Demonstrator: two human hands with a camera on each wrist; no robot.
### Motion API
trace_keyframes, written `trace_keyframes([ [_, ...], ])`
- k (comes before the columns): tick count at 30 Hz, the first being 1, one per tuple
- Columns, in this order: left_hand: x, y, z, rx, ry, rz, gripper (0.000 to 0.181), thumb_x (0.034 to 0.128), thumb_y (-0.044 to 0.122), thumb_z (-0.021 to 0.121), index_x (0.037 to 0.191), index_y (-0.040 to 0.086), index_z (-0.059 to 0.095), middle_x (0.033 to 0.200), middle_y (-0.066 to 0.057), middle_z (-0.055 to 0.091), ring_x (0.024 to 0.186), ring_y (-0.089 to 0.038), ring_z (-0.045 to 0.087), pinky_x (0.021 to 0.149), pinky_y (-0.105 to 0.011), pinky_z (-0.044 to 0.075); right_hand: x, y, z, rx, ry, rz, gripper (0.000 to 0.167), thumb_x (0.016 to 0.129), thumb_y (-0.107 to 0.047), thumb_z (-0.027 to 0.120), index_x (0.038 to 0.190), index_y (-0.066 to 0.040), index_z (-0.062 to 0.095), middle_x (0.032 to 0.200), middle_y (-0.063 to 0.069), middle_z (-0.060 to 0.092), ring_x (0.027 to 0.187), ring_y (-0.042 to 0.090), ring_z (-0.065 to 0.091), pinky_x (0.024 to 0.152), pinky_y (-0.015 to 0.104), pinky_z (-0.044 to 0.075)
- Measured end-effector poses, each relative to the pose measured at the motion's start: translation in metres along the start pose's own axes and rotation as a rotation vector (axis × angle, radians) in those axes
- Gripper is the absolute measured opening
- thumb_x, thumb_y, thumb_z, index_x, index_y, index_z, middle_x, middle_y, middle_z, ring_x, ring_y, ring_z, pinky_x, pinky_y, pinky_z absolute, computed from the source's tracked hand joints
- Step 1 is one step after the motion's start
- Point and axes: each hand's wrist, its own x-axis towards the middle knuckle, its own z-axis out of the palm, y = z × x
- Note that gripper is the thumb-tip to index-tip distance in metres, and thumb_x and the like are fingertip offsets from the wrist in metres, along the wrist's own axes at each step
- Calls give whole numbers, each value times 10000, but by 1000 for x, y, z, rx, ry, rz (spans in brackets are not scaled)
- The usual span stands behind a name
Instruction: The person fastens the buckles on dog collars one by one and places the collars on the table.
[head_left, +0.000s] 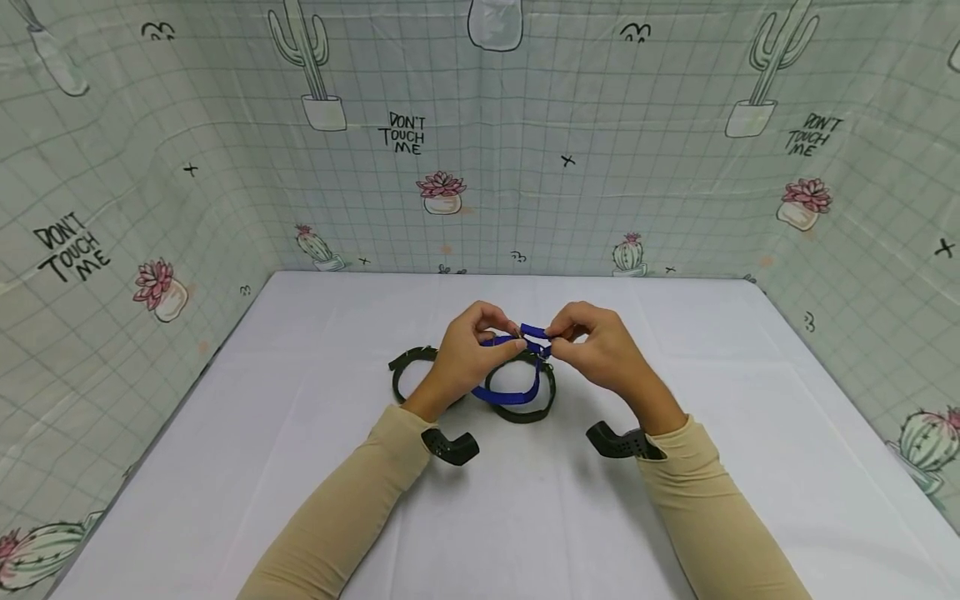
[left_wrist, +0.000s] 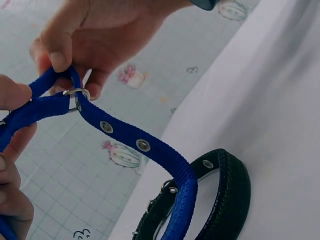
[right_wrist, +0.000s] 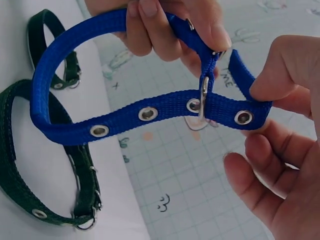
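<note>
A blue collar (right_wrist: 122, 114) with metal eyelets hangs in a loop between both hands, above the table. My left hand (head_left: 465, 353) grips it near the metal ring (right_wrist: 204, 98); in the right wrist view its fingers curl round the webbing. The strap runs through that ring. Past it, my right hand (head_left: 597, 346) pinches the bent strap end (right_wrist: 244, 117) between thumb and forefinger. In the left wrist view only the fingertips of the left hand (left_wrist: 15, 97) show at the left edge.
Two dark green collars lie on the white table (head_left: 510, 517): one (head_left: 525, 415) below the blue collar, the other (head_left: 412, 357) partly behind the left hand. A patterned cloth (head_left: 525, 200) rises behind the table and on both sides.
</note>
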Motion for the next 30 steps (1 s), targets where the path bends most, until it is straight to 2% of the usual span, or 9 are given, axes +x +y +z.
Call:
trace_keyframes([
  [5, -2, 1, 1, -25, -25, -3, 292, 877, 86, 777, 1004, 38, 518, 1063, -91, 676, 841, -215, 677, 695, -282, 545, -1, -1, 0, -47, -33, 26, 141, 803, 62, 677, 827, -72, 717, 864, 39, 659, 783, 183, 596, 730, 381, 515],
  [8, -2, 0, 2, -19, -34, -2, 296, 875, 83, 777, 977, 32, 504, 1056, -87, 677, 838, -213, 674, 694, -277, 541, -2, 0, -1, -58, -57, 6, 120, 795, 46, 677, 821, -67, 711, 858, 37, 650, 789, 189, 585, 732, 419, 507],
  [13, -2, -1, 1, -14, -46, 8, 290, 878, 85, 774, 948, 34, 496, 1054, -78, 687, 846, -207, 690, 689, -288, 540, -1, -1, -4, -70, -99, -19, 110, 768, 11, 686, 800, -95, 681, 854, 21, 640, 792, 186, 580, 718, 390, 499],
  [18, -2, -1, -1, -25, -67, 13, 249, 885, 95, 772, 939, 50, 534, 1063, -78, 697, 842, -209, 698, 690, -287, 544, -1, 0, -5, -16, -137, -13, 114, 781, 46, 682, 825, -59, 683, 870, 27, 658, 799, 196, 606, 736, 361, 511],
  [25, -2, 0, -2, -31, -87, 7, 200, 894, 131, 777, 1031, 72, 643, 1061, -51, 706, 842, -205, 698, 701, -297, 553, -1, 5, -2, 77, -160, 33, 153, 842, 67, 664, 873, -74, 713, 927, 81, 701, 885, 214, 625, 824, 405, 519],
  [30, -2, 0, -2, 34, -80, 21, 258, 901, 205, 778, 1104, 93, 664, 1074, -8, 698, 839, -177, 653, 719, -297, 527, -1, 3, 3, 101, -171, 28, 120, 878, 30, 681, 951, -55, 723, 978, 72, 701, 924, 208, 635, 833, 380, 530],
])
